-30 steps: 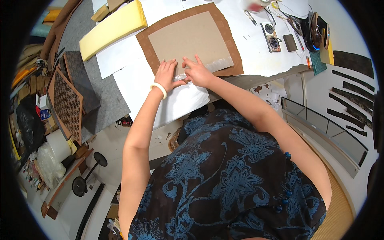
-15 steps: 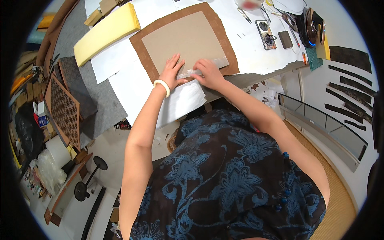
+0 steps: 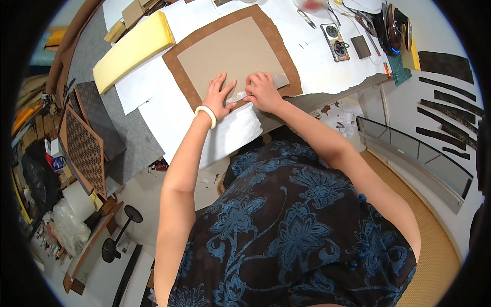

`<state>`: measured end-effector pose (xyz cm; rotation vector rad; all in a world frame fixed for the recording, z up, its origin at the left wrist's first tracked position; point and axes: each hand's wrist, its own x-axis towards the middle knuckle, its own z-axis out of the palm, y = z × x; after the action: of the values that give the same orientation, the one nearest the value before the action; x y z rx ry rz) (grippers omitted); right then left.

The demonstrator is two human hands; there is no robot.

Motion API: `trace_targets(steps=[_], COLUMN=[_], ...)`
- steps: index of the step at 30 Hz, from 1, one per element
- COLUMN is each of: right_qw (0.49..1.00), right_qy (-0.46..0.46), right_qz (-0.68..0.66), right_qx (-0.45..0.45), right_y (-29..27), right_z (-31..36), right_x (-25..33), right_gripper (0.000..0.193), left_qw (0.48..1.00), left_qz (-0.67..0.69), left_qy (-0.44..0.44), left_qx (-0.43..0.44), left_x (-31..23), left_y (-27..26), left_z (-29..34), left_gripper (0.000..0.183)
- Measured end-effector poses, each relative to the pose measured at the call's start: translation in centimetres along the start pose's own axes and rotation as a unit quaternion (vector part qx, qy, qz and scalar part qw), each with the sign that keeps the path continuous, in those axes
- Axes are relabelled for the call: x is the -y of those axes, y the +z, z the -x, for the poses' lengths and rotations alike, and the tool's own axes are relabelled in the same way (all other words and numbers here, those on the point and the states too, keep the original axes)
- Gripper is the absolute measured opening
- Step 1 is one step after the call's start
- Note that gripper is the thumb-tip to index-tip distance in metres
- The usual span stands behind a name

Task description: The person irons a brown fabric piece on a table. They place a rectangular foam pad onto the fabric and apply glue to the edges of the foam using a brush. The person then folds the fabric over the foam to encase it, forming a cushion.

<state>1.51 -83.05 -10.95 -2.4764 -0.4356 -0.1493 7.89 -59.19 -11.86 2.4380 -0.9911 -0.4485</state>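
A beige board (image 3: 230,51) lies on a larger piece of brown patterned fabric (image 3: 279,43), which shows as a border around it. My left hand (image 3: 219,96), with a cream bangle at the wrist, rests fingers spread on the board's near left part. Along the near edge runs a shiny translucent strip (image 3: 281,80), crinkled between my hands. Beside it, my right hand (image 3: 263,92) is closed, fingertips pinched down at the strip and fabric edge; what lies between them is hidden. White sheeting (image 3: 238,125) hangs below my hands at the table edge.
Yellow foam (image 3: 134,51) lies left of the fabric. To the right are a power strip (image 3: 334,43), a dark block (image 3: 360,47), a green cutting mat (image 3: 399,69) and an iron-like appliance (image 3: 395,28). A patterned panel (image 3: 82,146) stands at the left.
My right hand has shifted slightly left and its fingers have closed down at the near edge. My left hand stays on the board. The whole view has shifted a little.
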Motion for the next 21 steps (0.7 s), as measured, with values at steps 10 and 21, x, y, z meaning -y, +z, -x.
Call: trace_targets(steps=[10,21], right_qw=[1.0,0.994], right_qy=[0.029,0.042], right_qz=[-0.013,-0.099], right_qx=[-0.004,-0.001], right_y=[0.6,0.0], right_z=[0.0,0.1], right_x=[-0.5,-2.7], right_gripper=[0.029,0.029], left_qw=[0.997,0.994], left_qz=[-0.045,-0.066], left_qy=[-0.052,0.027], left_qx=[-0.023,0.085], left_x=[-2.1,-4.3], left_y=[0.4,-0.4], left_z=[-0.5,-7.3], left_gripper=[0.087,0.135])
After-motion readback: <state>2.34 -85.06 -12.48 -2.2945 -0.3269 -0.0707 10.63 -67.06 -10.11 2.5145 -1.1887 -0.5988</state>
